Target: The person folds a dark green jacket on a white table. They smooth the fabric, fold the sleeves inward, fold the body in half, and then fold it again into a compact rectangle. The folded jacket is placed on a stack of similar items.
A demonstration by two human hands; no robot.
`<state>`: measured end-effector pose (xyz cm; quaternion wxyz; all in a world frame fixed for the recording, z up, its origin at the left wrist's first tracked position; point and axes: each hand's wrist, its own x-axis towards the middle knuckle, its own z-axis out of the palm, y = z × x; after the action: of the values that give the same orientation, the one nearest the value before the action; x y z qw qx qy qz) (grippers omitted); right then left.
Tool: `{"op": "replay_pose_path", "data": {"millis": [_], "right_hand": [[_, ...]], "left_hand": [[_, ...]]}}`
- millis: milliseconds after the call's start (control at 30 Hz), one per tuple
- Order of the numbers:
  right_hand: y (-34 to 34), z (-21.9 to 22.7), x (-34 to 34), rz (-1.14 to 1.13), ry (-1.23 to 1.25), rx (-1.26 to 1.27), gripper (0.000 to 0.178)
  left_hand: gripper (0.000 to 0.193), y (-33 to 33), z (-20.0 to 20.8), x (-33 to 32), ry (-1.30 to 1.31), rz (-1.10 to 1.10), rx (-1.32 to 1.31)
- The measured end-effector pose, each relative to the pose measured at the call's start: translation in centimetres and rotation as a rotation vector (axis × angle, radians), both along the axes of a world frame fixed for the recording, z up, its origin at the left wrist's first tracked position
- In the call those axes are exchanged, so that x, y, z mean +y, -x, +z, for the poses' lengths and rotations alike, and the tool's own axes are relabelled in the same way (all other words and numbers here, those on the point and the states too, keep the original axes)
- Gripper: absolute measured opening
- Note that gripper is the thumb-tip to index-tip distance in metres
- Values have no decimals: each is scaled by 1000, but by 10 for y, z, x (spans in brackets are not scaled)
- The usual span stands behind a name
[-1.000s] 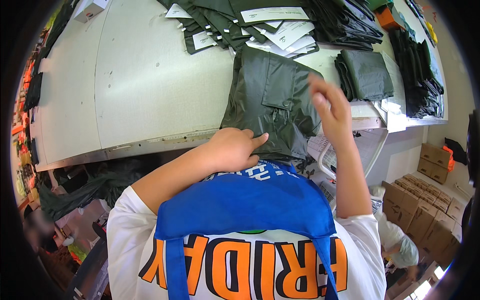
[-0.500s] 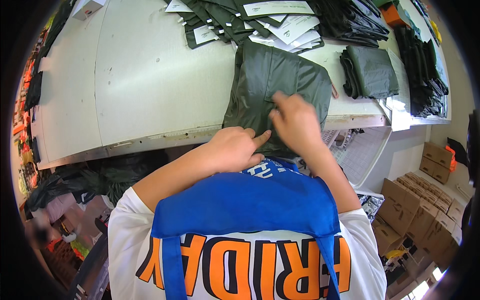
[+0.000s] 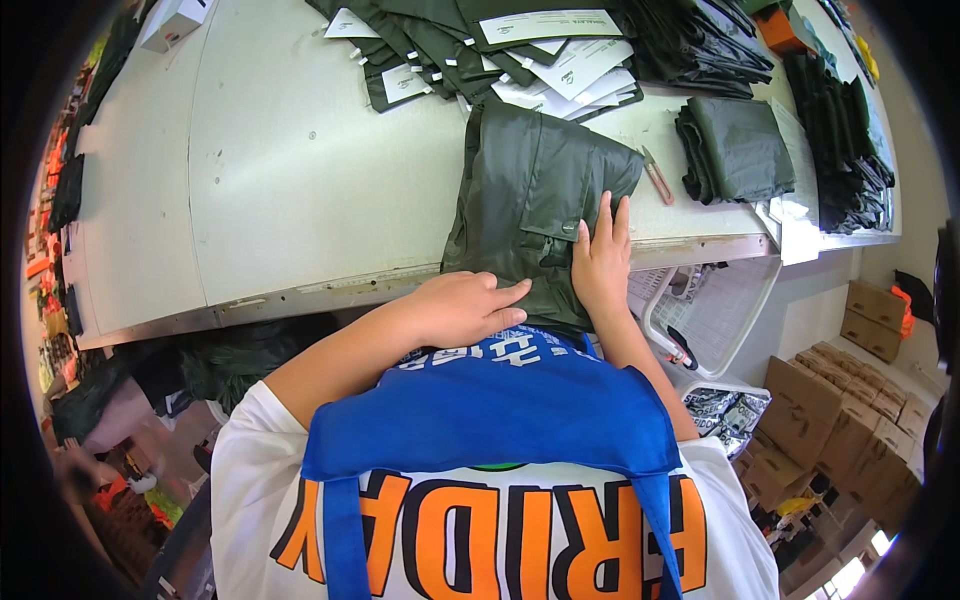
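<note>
A dark green folded garment (image 3: 492, 205) of thin shiny fabric, with a flap pocket (image 3: 553, 207) on top, lies over the table's near edge. At its lower left, my left hand (image 3: 468, 306) rests on the cloth with index finger and thumb apart. My right hand (image 3: 602, 262) lies along its right side, fingers stretched out and pressing on the fabric. Neither hand grips anything. Beyond the garment's right corner is a pair of thread snips (image 3: 658, 178) with a reddish handle.
Dark pouches with white cards (image 3: 560, 65) are heaped at the back. Another folded dark green garment (image 3: 745, 150) and stacked dark garments (image 3: 840, 150) lie right. A white basket (image 3: 715, 310) stands below the table edge, near cardboard boxes (image 3: 860, 410). A white box (image 3: 178, 22) sits far left.
My right hand has moved from the garment's middle to its right side, and its fingers have straightened. The garment's right side has drawn in, baring the snips. My left hand has barely moved.
</note>
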<state>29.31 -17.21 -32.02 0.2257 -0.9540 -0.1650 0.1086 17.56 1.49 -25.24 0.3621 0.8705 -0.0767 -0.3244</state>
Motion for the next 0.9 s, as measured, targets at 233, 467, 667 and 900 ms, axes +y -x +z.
{"op": "replay_pose_path", "data": {"millis": [233, 467, 667, 900], "right_hand": [[9, -4, 7, -143, -2, 64, 56], [-4, -1, -7, -616, -422, 410, 79], [-19, 15, -14, -427, -1016, 956, 84], [-119, 72, 25, 95, -522, 514, 74]], "left_hand": [[16, -50, -48, 3, -30, 961, -748], [40, -30, -79, -3, 303, 1378, -386], [61, -25, -58, 43, 1165, 1385, 454], [58, -49, -8, 45, 1040, 1265, 141]]}}
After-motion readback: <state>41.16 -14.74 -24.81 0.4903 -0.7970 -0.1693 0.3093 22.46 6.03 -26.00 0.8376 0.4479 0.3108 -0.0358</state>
